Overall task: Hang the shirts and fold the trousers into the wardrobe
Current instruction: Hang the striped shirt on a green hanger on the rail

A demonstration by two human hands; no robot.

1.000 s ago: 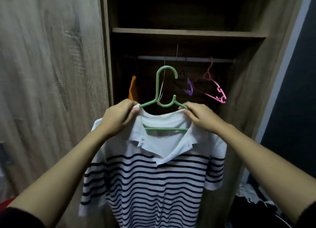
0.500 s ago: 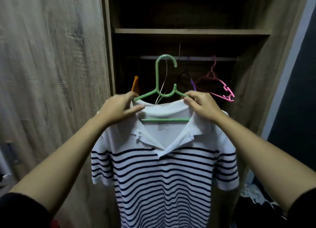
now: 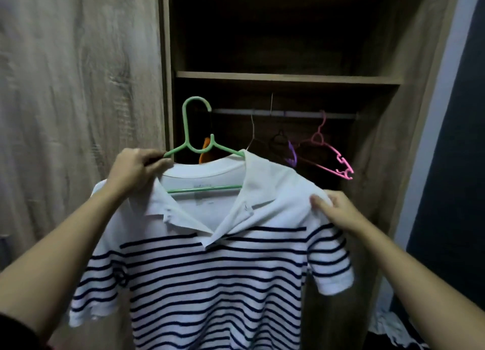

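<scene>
Both bare forearms reach up from the lower corners. Left hand centre-left, fingers curled, gripping an arm of the green hanger. Right hand lower, right of centre, pinching the striped shirt at its shoulder.

The white polo shirt bears dark navy horizontal stripes below the fingers, plain white beside them. Above them is a mint-green plastic hanger; beyond, a pink plastic hanger and a purple plastic hanger.
</scene>
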